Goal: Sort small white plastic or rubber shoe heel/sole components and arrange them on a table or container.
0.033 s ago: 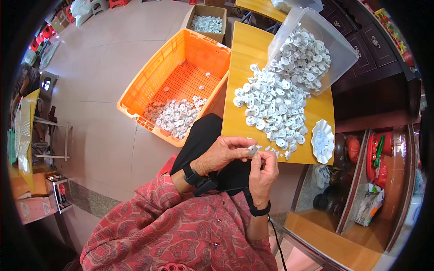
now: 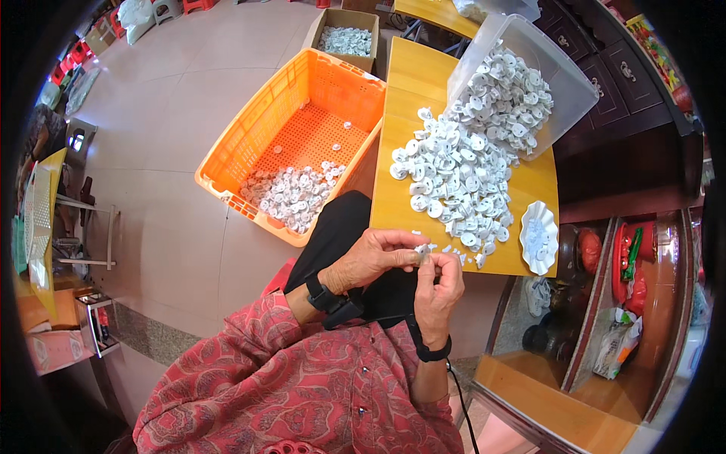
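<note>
Over the near edge of the yellow table, my left hand point(image 2: 370, 259) pinches a small white round plastic part point(image 2: 423, 250) between thumb and fingers. My right hand point(image 2: 438, 291) meets it from the right, thumb and forefinger pressed together against the part; whatever tiny piece they grip is hidden. Just beyond my fingers a few small translucent bits point(image 2: 456, 253) lie loose on the table point(image 2: 401, 83). A big heap of similar white parts point(image 2: 461, 178) spreads from a tipped clear plastic bin point(image 2: 571, 94). At the table's right edge sits a white scalloped dish point(image 2: 538, 262) with small translucent pieces inside.
Left of the table, an orange basket point(image 2: 219, 163) stands on the floor, white parts gathered at its near end. Behind it is a cardboard box point(image 2: 311, 34) of small pieces. Dark drawers point(image 2: 624, 72) and an open shelf point(image 2: 582, 363) flank the right side.
My right thumb and forefinger have moved very slightly left against the white part. Everything else looks the same.
</note>
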Demonstrator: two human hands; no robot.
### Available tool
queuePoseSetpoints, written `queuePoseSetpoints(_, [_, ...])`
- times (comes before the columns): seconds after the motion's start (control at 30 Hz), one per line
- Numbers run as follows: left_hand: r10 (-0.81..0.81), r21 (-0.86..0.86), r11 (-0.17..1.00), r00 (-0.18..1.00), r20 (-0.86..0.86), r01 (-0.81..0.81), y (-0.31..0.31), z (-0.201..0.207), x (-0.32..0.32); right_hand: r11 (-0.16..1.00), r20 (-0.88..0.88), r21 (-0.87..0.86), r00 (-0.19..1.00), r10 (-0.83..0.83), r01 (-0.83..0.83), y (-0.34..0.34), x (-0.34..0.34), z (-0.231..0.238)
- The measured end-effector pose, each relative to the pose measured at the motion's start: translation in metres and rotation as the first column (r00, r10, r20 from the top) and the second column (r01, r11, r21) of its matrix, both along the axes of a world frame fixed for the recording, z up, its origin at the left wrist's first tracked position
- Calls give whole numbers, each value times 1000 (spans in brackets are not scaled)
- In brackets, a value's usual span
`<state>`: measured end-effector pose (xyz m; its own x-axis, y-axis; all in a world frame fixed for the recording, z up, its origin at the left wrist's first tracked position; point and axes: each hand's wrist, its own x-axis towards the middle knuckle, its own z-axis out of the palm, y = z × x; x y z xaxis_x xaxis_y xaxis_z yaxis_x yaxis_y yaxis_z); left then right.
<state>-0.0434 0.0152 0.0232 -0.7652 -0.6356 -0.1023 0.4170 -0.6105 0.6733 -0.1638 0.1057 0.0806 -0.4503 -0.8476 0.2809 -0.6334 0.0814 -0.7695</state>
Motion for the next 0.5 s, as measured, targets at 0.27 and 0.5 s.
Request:
queuePoseSetpoints(0.27, [-15, 28, 999, 999, -48, 16, -11, -5, 6, 1000, 456, 7, 890, -9, 7, -8, 3, -6])
queuePoseSetpoints(0.5, [7, 37, 999, 1000, 15, -8, -19, 7, 10, 1000, 476, 9, 879, 7, -12, -17, 5, -12])
